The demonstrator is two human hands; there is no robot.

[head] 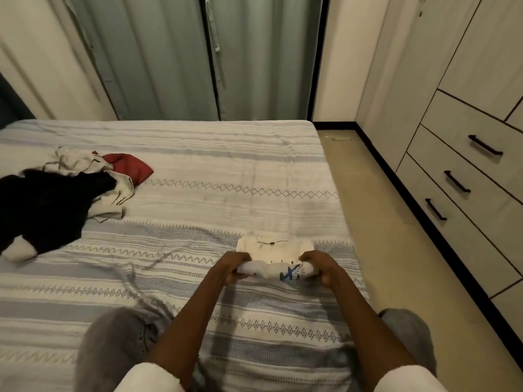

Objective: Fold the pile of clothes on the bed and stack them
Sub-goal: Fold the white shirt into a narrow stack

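Observation:
A small white garment with a blue print lies partly folded on the striped bed, in front of me. My left hand grips its near left edge and my right hand grips its near right edge, lifting the near fold. At the far left lies the unfolded pile: a black garment, a cream garment under it, and a red piece behind them.
My knees in grey trousers rest on the bed. A beige floor strip runs along the right of the bed, with a drawer unit beyond it. Green curtains hang behind the bed.

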